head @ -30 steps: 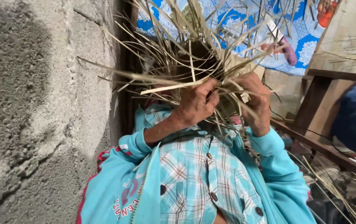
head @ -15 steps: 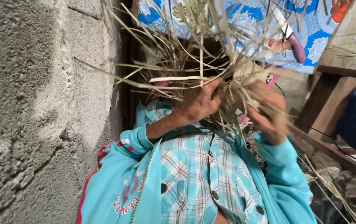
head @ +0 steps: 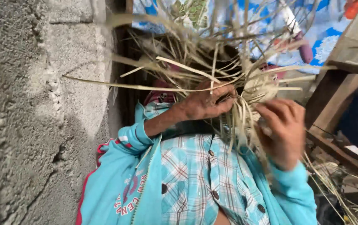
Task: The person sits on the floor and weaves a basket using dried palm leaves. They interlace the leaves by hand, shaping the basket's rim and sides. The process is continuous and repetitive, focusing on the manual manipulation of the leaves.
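Observation:
A tangled bundle of dry, pale straw-like strips (head: 212, 71) fans out in front of my chest. My left hand (head: 206, 104) is clenched on the bundle near its middle, with strips sticking out between the fingers. Lower and to the right, my right hand (head: 283, 129) is blurred, its fingers curled around strips that hang down from the bundle. Below both hands are my teal jacket sleeves and checked shirt (head: 195, 183).
A rough grey block wall (head: 33, 112) fills the left side, close to my left arm. A dark wooden frame (head: 333, 104) stands at the right, with loose strips (head: 337, 196) on the ground beneath it. A blue patterned cloth (head: 312, 29) lies behind the bundle.
My right hand has slid down and to the right along the strips, away from my left hand. The left hand keeps its grip, and the view has moved closer.

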